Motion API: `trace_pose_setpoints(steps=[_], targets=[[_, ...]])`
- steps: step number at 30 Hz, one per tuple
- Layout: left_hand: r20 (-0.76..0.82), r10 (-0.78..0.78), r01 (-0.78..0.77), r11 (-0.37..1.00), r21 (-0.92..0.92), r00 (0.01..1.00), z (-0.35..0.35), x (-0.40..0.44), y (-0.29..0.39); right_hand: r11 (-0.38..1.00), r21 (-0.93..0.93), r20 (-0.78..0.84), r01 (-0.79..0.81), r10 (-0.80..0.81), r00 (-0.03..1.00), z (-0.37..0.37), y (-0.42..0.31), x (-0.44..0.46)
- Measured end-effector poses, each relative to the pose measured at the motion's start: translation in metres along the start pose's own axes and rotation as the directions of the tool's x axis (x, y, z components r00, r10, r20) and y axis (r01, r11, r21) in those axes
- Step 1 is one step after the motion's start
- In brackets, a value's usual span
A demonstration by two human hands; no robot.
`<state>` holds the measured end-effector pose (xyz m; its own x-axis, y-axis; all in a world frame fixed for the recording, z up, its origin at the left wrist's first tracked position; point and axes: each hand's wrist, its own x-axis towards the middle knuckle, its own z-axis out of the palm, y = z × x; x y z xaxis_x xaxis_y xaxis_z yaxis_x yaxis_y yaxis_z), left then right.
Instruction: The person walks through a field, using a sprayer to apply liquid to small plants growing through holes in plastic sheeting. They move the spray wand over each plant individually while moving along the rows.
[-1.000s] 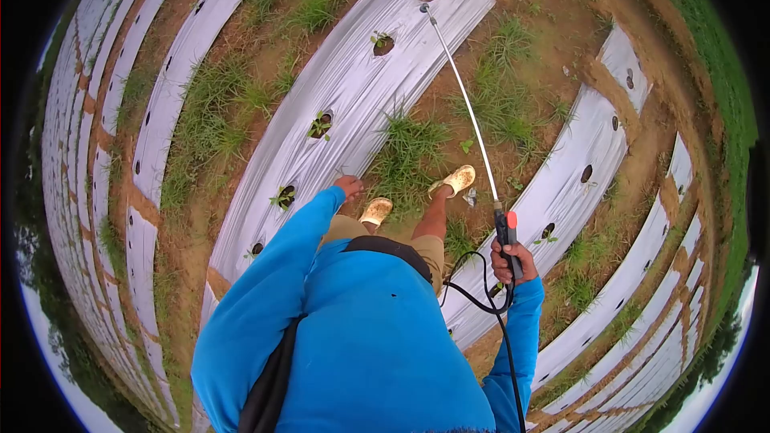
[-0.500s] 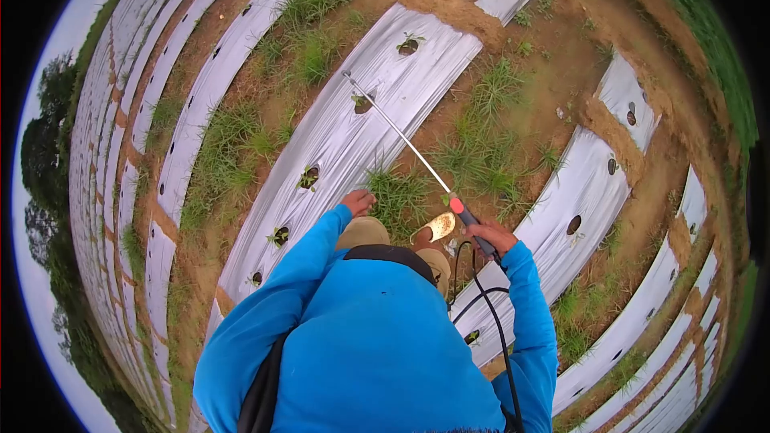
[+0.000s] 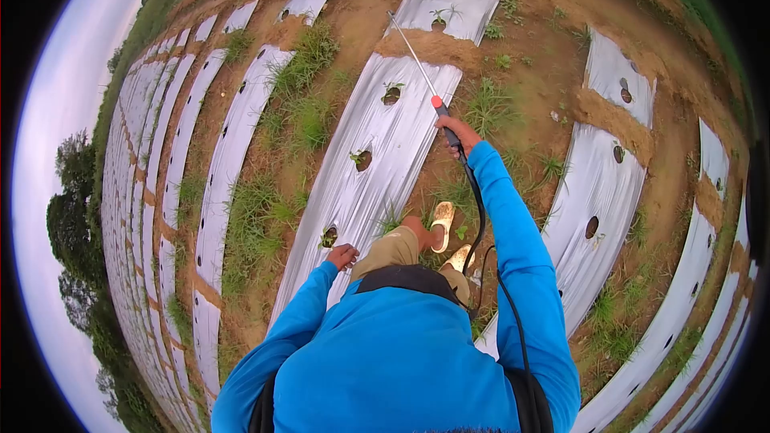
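Note:
My right hand (image 3: 460,133) is wrapped round the dark grip of a sprayer wand (image 3: 418,64), just behind its orange-red collar. The wand's thin metal lance slants forward and left, its tip over the near end of a short plastic-covered bed (image 3: 473,13), left of a seedling (image 3: 439,19) in a hole. From the grip a black hose (image 3: 480,208) loops back along my right arm. My left hand (image 3: 342,256) hangs low beside my thigh, fingers loosely bent, with nothing visible in it. Near it, a planting hole (image 3: 329,236) with a small plant shows in the silvery mulch film (image 3: 353,124).
More film-covered beds (image 3: 216,160) run in rows to the left, and another bed (image 3: 597,192) lies on the right. Grass tufts (image 3: 257,216) grow on the brown soil between them. My pale clogs (image 3: 442,224) stand between two beds. Trees (image 3: 76,208) rise at far left.
My right hand has swung forward and up, taking the wand from the middle of the long bed to the short bed beyond. My feet have stepped; the beds have shifted in view.

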<state>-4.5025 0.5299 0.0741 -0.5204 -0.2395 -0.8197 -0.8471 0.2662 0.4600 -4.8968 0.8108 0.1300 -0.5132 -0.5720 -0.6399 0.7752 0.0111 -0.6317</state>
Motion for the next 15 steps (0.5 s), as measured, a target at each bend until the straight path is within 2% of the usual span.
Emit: trace_pose_setpoints(steps=[1,5,7,8,9,11,12,13,14,15], targets=[[0.015,-0.017,0.017,0.999,0.029,1.000,0.000,0.004,-0.004,0.998,0.066,0.058,0.003,-0.006,0.998,-0.003,-0.010,0.007],[0.071,-0.062,0.055,0.994,0.095,0.996,0.005,0.030,0.015,0.990,0.140,0.089,-0.014,0.002,0.996,-0.018,-0.050,0.026],[0.119,0.030,-0.039,0.996,0.075,0.992,0.005,0.050,0.037,0.978,0.206,0.198,-0.023,-0.019,0.980,-0.028,-0.067,0.042],[0.112,0.038,-0.040,0.999,0.020,0.993,0.002,0.068,0.053,0.979,0.200,0.181,-0.023,-0.013,0.983,-0.034,-0.077,0.051],[0.126,0.041,-0.026,0.992,-0.122,0.991,-0.003,0.088,0.074,0.971,0.237,0.180,-0.035,-0.008,0.984,-0.036,-0.088,0.060],[0.051,0.226,-0.205,0.940,-0.273,0.973,-0.029,0.109,0.158,0.964,0.260,0.160,-0.058,0.016,0.987,-0.043,-0.113,0.078],[-0.026,0.260,-0.253,0.906,-0.339,0.965,-0.048,0.115,0.215,0.972,0.233,0.119,-0.040,0.013,0.993,-0.047,-0.131,0.091],[-0.106,0.358,-0.371,0.847,-0.380,0.928,-0.073,0.113,0.274,0.979,0.200,0.081,-0.036,0.020,0.997,-0.049,-0.147,0.102],[-0.168,0.500,-0.522,0.754,-0.399,0.850,-0.101,0.102,0.334,0.985,0.169,0.039,-0.028,0.022,0.999,-0.051,-0.163,0.116],[-0.237,0.651,-0.692,0.658,-0.296,0.721,-0.130,0.079,0.398,0.987,0.146,0.027,-0.061,0.058,0.998,-0.057,-0.175,0.131]])
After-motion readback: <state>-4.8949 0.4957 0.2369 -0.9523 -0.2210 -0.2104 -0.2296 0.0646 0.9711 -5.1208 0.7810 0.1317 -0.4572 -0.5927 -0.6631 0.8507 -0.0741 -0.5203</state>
